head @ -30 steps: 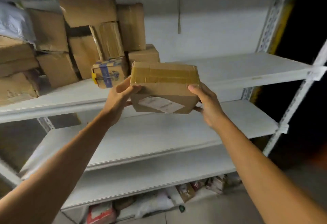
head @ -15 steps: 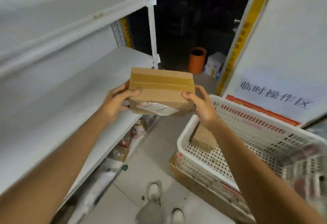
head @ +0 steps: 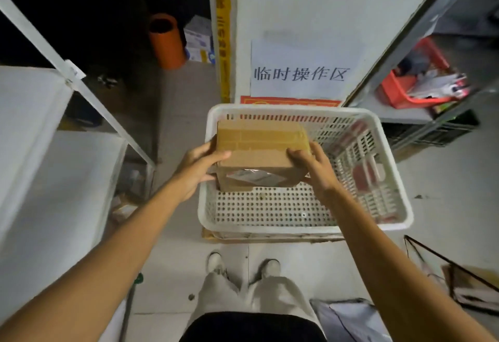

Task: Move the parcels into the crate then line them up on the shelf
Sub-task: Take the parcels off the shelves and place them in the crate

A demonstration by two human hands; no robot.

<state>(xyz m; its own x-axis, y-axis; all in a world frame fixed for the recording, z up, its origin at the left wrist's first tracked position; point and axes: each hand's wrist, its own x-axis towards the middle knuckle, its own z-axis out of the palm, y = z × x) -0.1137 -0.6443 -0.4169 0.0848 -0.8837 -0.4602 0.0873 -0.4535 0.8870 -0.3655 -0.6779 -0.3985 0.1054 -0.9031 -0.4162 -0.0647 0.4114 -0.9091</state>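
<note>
At the near edge of the view, the person's legs in light trousers (head: 243,295) and two pale shoes (head: 216,263) stand on the tiled floor (head: 445,179). A grey bag (head: 351,320) lies on the floor to the right of the legs, with a black wire frame (head: 453,274) beyond it.

Both bare forearms extend forward from the bottom corners. The left hand (head: 195,169) grips the left side of a cardboard box (head: 259,152); its fingers (head: 218,157) curl over the top face and the thumb presses the near face. The right hand (head: 314,166) grips the right side in the same way, its fingers (head: 297,154) lying on the top face. Both hands are closed on the box.

The box is held over the left half of a white perforated crate (head: 305,223), with its lower part below the rim. Whether it touches the crate's bottom cannot be determined. Brown tape runs across the top face, and a shipping label (head: 253,177) shows on the near face. The crate rests on flattened cardboard (head: 270,237) on the floor.

White shelves (head: 40,152) stand to the left of the crate. To the right, a grey shelf unit (head: 399,115) carries a red tray (head: 410,90) of mixed items. Behind the crate, a white panel bears a printed sign (head: 299,71), with a yellow strip (head: 222,31) along its left edge. Farther back, an orange cylinder (head: 166,42) stands beside stacked cartons (head: 198,39) in a dark area.
</note>
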